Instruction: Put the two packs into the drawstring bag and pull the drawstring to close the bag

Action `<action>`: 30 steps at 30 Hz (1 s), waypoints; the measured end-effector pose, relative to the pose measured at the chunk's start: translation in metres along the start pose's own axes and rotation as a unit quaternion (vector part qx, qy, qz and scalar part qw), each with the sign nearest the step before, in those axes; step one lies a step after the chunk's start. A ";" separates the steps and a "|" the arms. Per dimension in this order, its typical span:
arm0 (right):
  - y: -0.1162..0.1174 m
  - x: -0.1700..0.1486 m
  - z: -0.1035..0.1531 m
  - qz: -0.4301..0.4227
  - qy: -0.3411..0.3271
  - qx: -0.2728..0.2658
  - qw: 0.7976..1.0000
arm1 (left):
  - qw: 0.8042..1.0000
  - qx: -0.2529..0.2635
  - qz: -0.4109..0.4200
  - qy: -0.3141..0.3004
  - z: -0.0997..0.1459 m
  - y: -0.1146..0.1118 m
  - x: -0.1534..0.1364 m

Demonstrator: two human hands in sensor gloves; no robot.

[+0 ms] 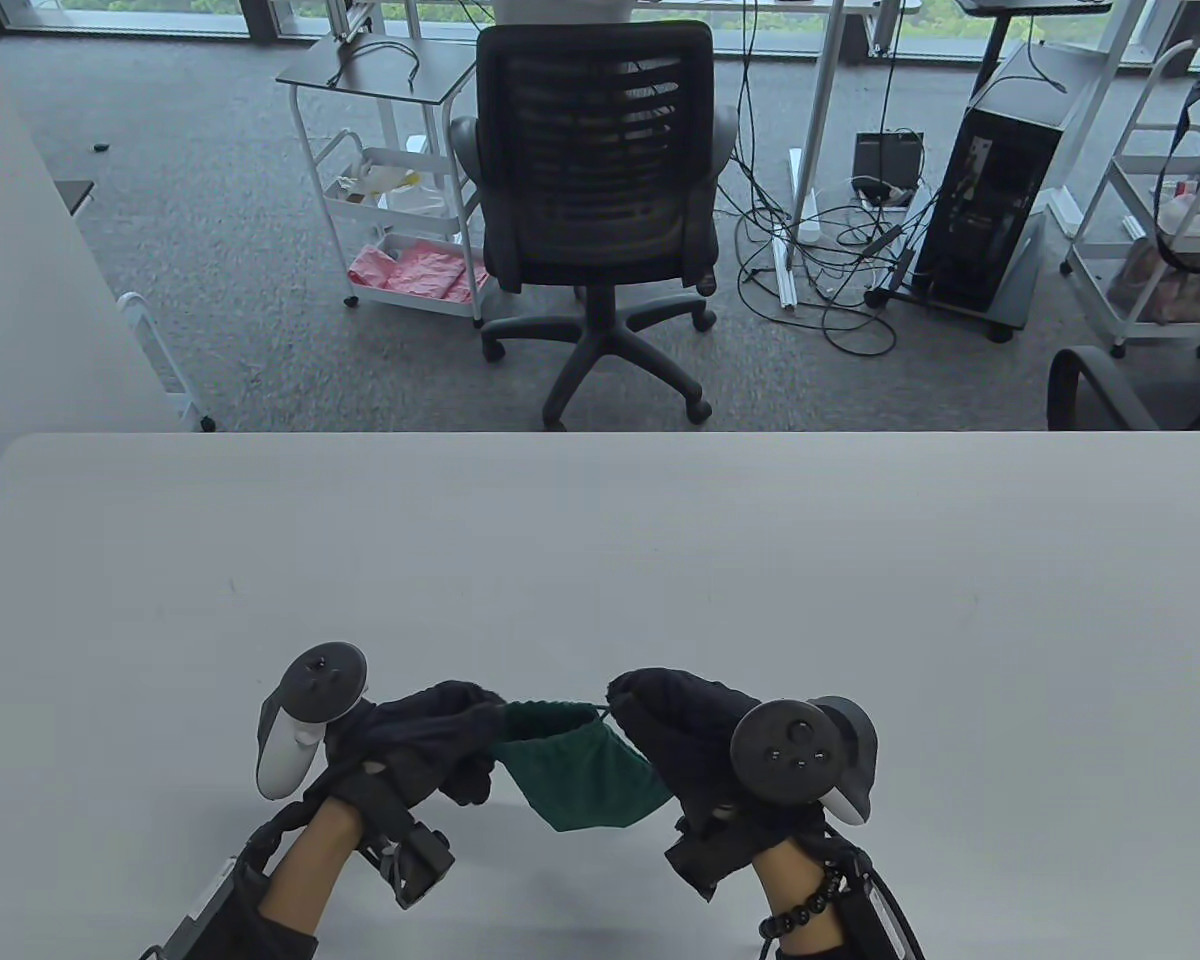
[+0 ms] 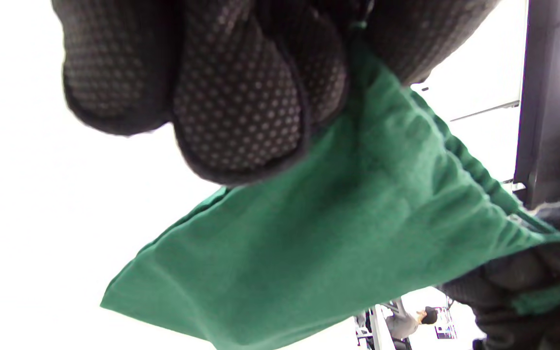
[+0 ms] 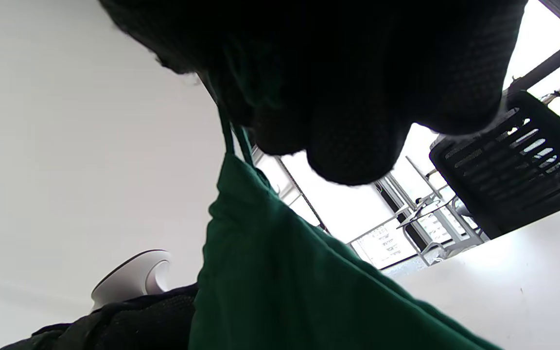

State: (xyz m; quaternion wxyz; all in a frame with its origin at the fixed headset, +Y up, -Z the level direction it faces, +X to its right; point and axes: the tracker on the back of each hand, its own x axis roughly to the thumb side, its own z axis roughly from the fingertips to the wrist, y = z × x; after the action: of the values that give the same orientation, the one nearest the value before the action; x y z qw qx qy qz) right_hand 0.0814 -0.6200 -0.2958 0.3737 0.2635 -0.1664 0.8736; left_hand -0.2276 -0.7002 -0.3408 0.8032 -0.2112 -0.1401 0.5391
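A green drawstring bag (image 1: pixel 580 770) hangs between my two hands above the near edge of the table, its gathered mouth stretched along the top. My left hand (image 1: pixel 440 740) grips the bag's left top corner with curled fingers (image 2: pixel 241 97) over the green cloth (image 2: pixel 338 233). My right hand (image 1: pixel 660 720) pinches the thin green drawstring (image 3: pixel 234 138) at the bag's right top corner, above the cloth (image 3: pixel 285 291). No packs show outside the bag; what is inside it is hidden.
The white table (image 1: pixel 600 560) stretches beyond the hands. Behind its far edge stand a black office chair (image 1: pixel 600 200), a white trolley (image 1: pixel 390 180) and a computer tower (image 1: pixel 990 210) on the carpet.
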 end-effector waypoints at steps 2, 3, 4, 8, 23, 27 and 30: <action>0.000 0.002 0.000 0.006 -0.002 -0.004 1.000 | 1.000 -0.003 -0.007 0.000 0.000 -0.004 0.001; 0.000 0.002 0.000 0.008 -0.001 -0.006 1.000 | 1.000 -0.003 -0.012 0.000 -0.001 -0.005 0.002; -0.001 0.003 0.000 0.008 0.000 -0.009 1.000 | 1.000 -0.005 -0.019 -0.002 -0.001 -0.006 0.002; -0.002 0.004 0.001 0.013 0.006 -0.022 1.000 | 0.997 0.010 -0.066 -0.031 0.001 -0.005 0.010; 0.008 0.024 0.000 0.044 -0.010 -0.028 0.999 | 0.897 0.094 -0.374 -0.214 0.020 -0.064 0.086; 0.014 0.032 -0.001 0.066 -0.024 -0.020 0.997 | 0.908 0.119 -0.343 -0.208 0.018 -0.063 0.081; 0.015 0.034 -0.001 0.078 -0.029 -0.018 0.996 | 0.906 0.135 -0.339 -0.212 0.020 -0.060 0.080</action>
State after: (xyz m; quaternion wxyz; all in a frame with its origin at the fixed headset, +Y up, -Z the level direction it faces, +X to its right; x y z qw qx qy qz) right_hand 0.0501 -0.6104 -0.2778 0.3041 0.2678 -0.2129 0.8891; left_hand -0.1579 -0.6427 -0.2939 0.9099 0.0789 -0.2960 0.2798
